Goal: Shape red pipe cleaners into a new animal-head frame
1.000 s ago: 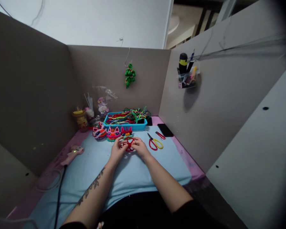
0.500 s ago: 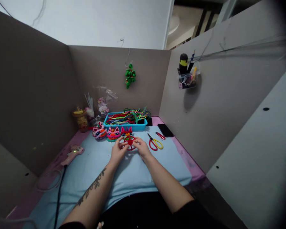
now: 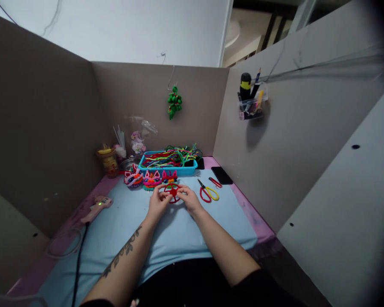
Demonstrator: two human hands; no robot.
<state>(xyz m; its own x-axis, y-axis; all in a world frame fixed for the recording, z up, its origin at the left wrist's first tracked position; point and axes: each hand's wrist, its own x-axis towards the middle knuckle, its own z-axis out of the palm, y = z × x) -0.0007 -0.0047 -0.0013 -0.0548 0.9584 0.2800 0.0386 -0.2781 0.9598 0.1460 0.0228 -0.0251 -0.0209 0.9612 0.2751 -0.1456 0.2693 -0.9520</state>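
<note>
Through the head camera I see the left hand [image 3: 157, 202] and right hand [image 3: 192, 201] each with its grip pinching a red spoked ring [image 3: 173, 193] between thumb and fingers, just above the middle of the tabletop [image 3: 224, 234]. A light blue cloth [image 3: 121, 232] covers most of that surface, creased along its front edge, with a pink cover [image 3: 265, 231] showing around it. Behind my hands stand three eared figures [image 3: 152, 180] and a blue tray [image 3: 181, 171] heaped with fuzzy stems [image 3: 166, 158]. To my right lie scissors [image 3: 204, 186], a red cutter [image 3: 215, 182] and a black phone [image 3: 222, 175]; to my left, a pink glue gun [image 3: 97, 207] shows a green light. Grey-brown partitions [image 3: 141, 94] enclose three sides, a green ornament [image 3: 174, 103] hanging on the back one and a clear holder [image 3: 250, 111] mounted on the right. Above rises a white wall [image 3: 124, 30].
</note>
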